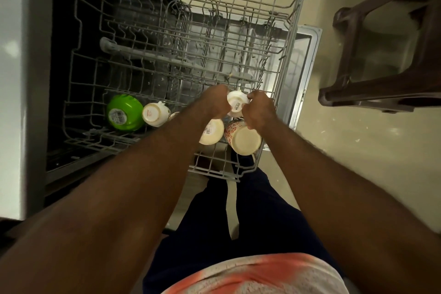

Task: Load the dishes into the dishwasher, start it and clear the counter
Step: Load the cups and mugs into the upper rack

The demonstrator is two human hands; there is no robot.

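The grey wire upper rack (284, 59) of the dishwasher is pulled out below me. Both hands hold a small white cup (236, 102), bottom up, over the rack's near right corner: my left hand (214, 102) grips its left side, my right hand (259, 108) pinches its right side. Just below it stand two upturned cups, a cream one with a barcode sticker (211, 132) and a red-flowered one (243, 137). At the rack's near left sit an upturned green bowl (124, 112) and another white cup (155, 113).
The open dishwasher door (303, 55) lies under the rack, lower rack tines visible through the wires. A dark brown plastic stool (372, 93) stands on the beige floor to the right. A grey cabinet side (14, 79) borders the left.
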